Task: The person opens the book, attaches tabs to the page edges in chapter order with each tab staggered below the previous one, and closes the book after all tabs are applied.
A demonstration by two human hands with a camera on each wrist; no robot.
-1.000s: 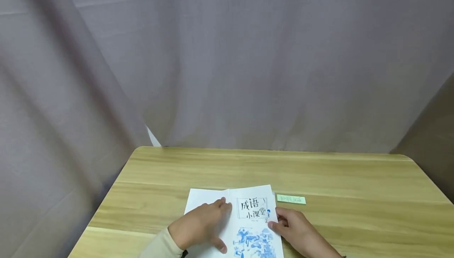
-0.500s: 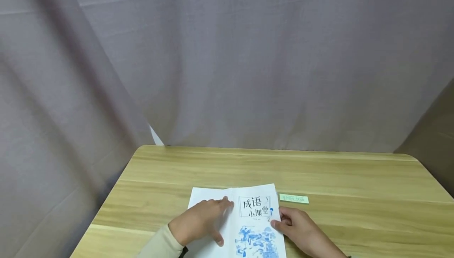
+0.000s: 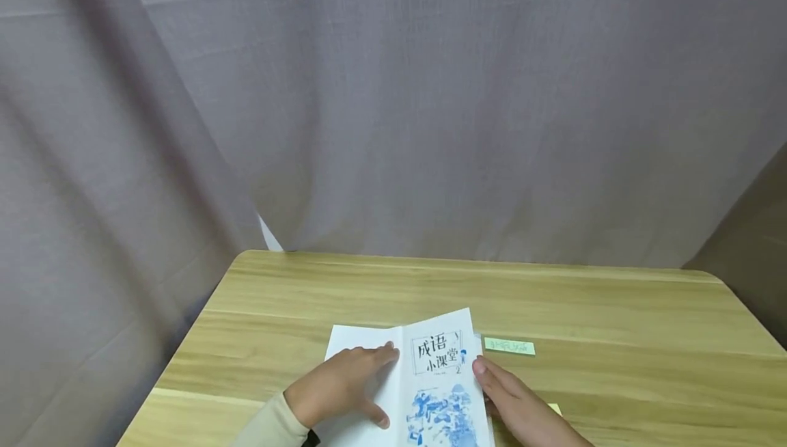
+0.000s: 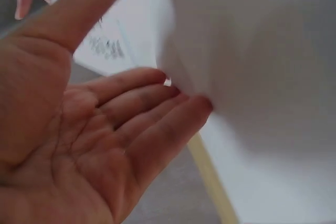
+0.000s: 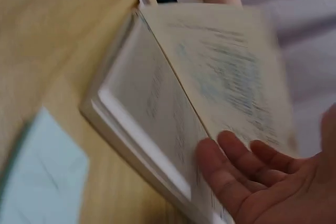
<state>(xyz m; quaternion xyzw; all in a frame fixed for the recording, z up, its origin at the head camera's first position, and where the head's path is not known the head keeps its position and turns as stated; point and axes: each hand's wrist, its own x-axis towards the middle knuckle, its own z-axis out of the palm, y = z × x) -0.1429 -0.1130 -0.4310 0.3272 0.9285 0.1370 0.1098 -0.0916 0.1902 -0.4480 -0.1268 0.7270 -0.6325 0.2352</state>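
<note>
- The booklet point(image 3: 430, 378) lies at the near edge of the counter point(image 3: 369, 290), thin and glossy, its white cover printed with blue drawings and black characters.
- The left hand point(image 3: 341, 385) rests flat on the opened left leaf, fingers straight and close together, pressing the paper down.
- The right hand point(image 3: 516, 402) lifts the printed page from its right edge; its fingers point(image 5: 236, 166) lie straight and slightly spread under the sheet, not curled round it.
- By my reading, the page is part-raised: the turn is begun, not finished.
- A pale green slip point(image 3: 509, 346) lies just beyond the booklet on smooth wood grain.
- Grey draped cloth point(image 3: 430, 105) hangs behind.
</note>
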